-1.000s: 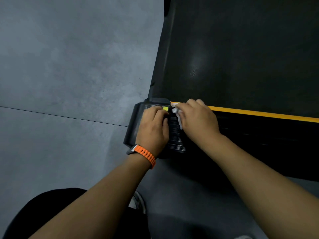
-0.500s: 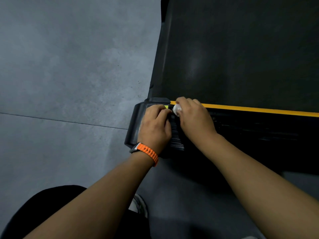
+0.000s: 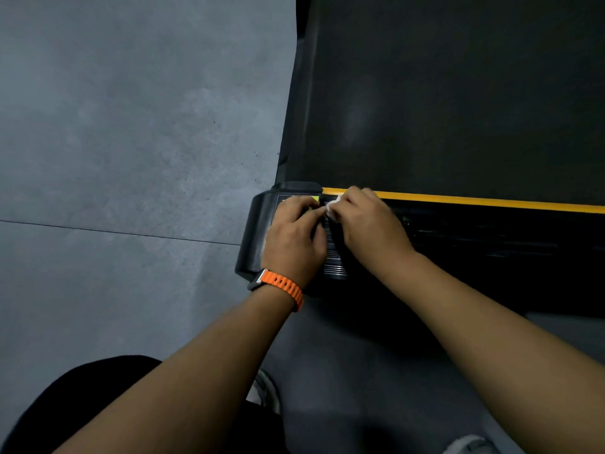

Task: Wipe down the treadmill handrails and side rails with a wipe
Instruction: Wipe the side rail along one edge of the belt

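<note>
Bunching the wipe (image 3: pixel 331 209) tighter than a second ago, the right hand (image 3: pixel 370 221) pinches it on the treadmill's ribbed rear corner (image 3: pixel 334 260). Left hand (image 3: pixel 294 237): grip unclear. Corner scrubbing continues; rails likely remain.

Wipe (image 3: pixel 332 208) sits between left hand (image 3: pixel 294 239) and right hand (image 3: pixel 370 224), on treadmill corner (image 3: pixel 258 231).

A ribbed orange watch strap (image 3: pixel 284 287) with a dark case (image 3: pixel 256 280) at its nine o'clock end circles the wrist below the left hand (image 3: pixel 294 239). Both forearms (image 3: pixel 196 371) are bare. Black trousers (image 3: pixel 82 404) fill the seven o'clock corner, with a pale shoe (image 3: pixel 266 391) at six.
</note>
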Motion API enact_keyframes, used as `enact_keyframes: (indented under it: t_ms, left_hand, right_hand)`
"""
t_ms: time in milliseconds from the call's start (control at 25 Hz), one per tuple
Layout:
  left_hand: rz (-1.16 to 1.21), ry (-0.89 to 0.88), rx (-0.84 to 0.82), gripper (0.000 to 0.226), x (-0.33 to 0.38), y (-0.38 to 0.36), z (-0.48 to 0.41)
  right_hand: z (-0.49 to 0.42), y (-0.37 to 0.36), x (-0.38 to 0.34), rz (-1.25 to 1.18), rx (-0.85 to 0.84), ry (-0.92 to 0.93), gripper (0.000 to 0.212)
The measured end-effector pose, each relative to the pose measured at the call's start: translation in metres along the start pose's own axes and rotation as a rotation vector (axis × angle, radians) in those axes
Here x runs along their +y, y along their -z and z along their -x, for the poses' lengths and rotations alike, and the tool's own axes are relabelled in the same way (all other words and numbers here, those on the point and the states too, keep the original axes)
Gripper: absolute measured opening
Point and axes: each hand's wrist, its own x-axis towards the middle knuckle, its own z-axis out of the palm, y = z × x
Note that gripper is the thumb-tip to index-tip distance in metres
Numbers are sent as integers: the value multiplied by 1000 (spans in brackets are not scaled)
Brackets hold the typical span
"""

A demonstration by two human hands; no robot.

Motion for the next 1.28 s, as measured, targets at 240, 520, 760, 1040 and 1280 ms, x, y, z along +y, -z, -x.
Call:
enact_keyframes:
  t_ms: [240,520,760,1040,1280]
  left_hand:
    - [-8,25,-22,24,4,3,1]
    - [-15,23,-7,23,4,2,1]
    - [-15,15,5,23,4,1,1]
    - [-2,9,16,25,1,0,1]
    - [-15,17,4,24,3,2,1]
  right_hand:
    - [2,4,2,45,-20,-40,10]
    - [11,7,9,6,29,-101,17]
    - [18,2,-5,36,-13,39,12]
    - [26,3,-11,-26,32,-65,17]
    - [37,5,-14,5,30,-37,19]
